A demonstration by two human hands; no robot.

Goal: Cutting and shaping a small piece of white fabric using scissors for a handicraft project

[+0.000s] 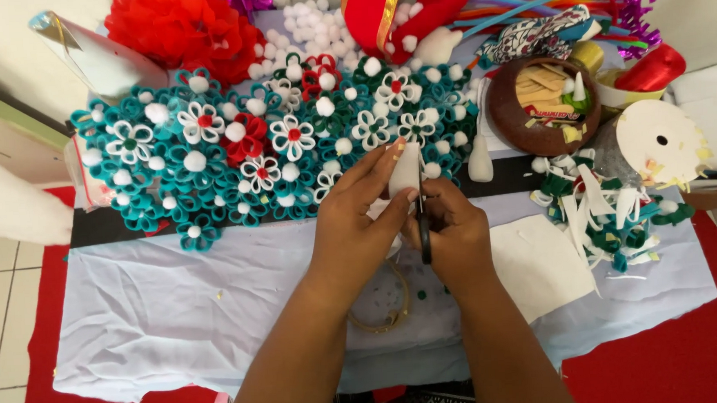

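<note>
I see the left hand (358, 226) pinching a white felt piece (404, 171) upright at centre table, just below the felt flowers (266, 149); the right hand (452, 233) is closed around black-handled scissors (424, 237), blades against the piece. A brown bowl (538, 106) sits to the right; pale cloth (176, 301) lies beneath.

Both forearms are bare, with no sleeves, rings or watch.

Single head-worn view: looks steeply down from above, close over the left hand (358, 218) and right hand (450, 233); table (175, 293) extends beyond and beside them.
</note>
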